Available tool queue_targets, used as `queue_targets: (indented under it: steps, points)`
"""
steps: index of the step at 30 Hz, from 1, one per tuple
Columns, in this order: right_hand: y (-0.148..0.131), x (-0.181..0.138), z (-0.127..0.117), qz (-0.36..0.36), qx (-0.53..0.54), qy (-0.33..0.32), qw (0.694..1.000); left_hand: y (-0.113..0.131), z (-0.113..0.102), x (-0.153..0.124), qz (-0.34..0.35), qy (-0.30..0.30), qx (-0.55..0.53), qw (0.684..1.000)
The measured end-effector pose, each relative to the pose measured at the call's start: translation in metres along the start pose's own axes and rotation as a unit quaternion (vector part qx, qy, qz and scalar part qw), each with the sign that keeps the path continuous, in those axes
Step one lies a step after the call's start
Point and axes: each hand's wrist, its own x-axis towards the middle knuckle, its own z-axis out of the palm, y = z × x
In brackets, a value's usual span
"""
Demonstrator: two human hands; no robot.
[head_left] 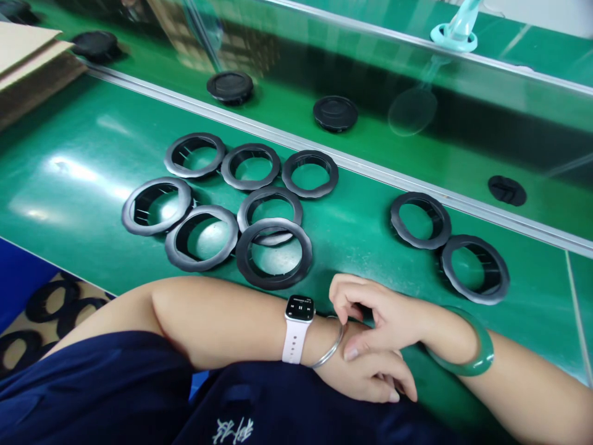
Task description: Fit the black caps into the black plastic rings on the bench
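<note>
Crossed at the bottom of the frame, the right hand (pixel 375 312) lies on the left hand (pixel 370 371), both with loosely curled fingers gripping nothing; the right fingertips touch a silver bangle (pixel 330 349) beside a watch (pixel 299 309). Just above, black rings (pixel 273 253) lie clustered at centre on the green table (pixel 69 179), two more at right.

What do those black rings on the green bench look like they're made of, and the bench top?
Black rings: likely moulded plastic, dull dark grey-black, thin ribs inside the rim. Bench top: seemingly a smooth glossy green mat or coating, with bright light reflections on it.
</note>
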Motion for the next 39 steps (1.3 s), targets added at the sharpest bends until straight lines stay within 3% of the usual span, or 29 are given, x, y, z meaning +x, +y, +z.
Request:
queue_targets:
  steps: [6,39]
  points:
    - [0.006,-0.001,0.0,0.008,0.046,-0.043,0.998,0.005,-0.004,0.003,0.003,-0.012,-0.021,1.0]
    - [0.012,0.0,-0.004,-0.022,0.048,-0.072,0.996,-0.006,0.004,0.003,0.049,-0.001,0.036,0.998]
